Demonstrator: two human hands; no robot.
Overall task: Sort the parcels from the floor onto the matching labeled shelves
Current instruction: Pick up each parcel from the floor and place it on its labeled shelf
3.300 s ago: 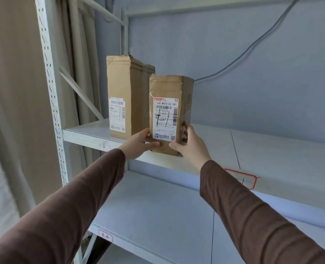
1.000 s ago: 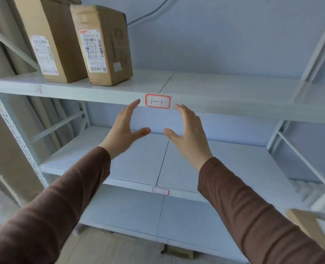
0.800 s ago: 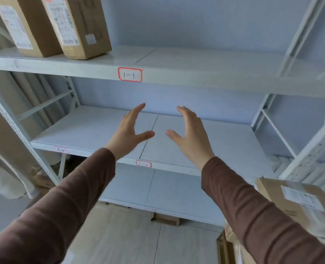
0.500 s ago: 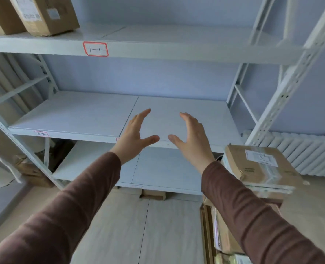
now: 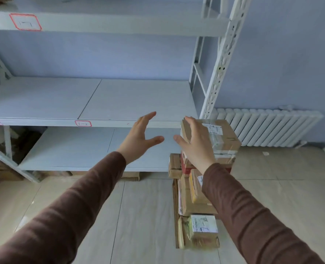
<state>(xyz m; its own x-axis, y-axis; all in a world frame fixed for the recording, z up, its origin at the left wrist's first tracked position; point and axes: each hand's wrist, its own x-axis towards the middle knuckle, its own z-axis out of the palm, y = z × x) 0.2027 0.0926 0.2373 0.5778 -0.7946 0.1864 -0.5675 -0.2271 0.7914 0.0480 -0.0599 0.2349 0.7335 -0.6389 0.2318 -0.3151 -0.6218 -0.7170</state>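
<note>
Sorting is far from done: a stack of parcels (image 5: 196, 187) stands on the floor at four o'clock, while the middle shelf (image 5: 43, 103) and the one below show bare. Both hands are empty, fingers spread. The right hand (image 5: 194, 143) overlaps the top parcel (image 5: 220, 134), perhaps not yet touching it; the left hand (image 5: 138, 139) hovers well apart at its nine o'clock.

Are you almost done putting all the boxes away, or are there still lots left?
Still lots left. Both hands are empty: the left hand is open in the air, and the right hand is open in front of the top box of the stack of parcels on the floor. The middle shelf and bottom shelf hold no boxes yet.
</note>
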